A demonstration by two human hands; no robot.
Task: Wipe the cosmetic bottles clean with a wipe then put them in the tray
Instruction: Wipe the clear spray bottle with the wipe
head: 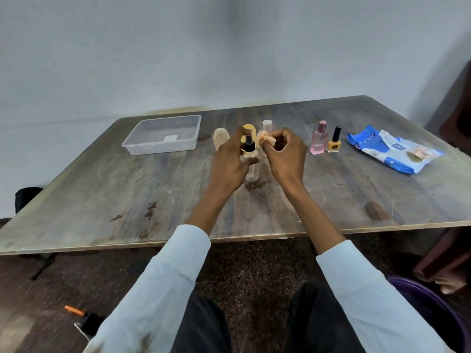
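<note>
My left hand (pixel 229 161) grips a clear spray bottle (pixel 251 159) with a black pump top, held upright just above the table. My right hand (pixel 285 154) pinches a crumpled peach wipe (pixel 266 140) beside the bottle's top. A clear plastic tray (pixel 163 135) stands at the back left with nothing visible inside but a label. Behind my hands stand a beige bottle (pixel 221 140), a yellow bottle (pixel 248 128) and a pale pink capped bottle (pixel 267 126), each partly hidden. To the right stand a pink perfume bottle (pixel 318 140) and a yellow nail polish bottle (pixel 334 142).
A blue and white wipes pack (pixel 392 151) lies at the right of the worn wooden table (pixel 127 200). A dark chair (pixel 458 123) stands at the far right, and a purple basin (pixel 433 309) sits on the floor by my right leg.
</note>
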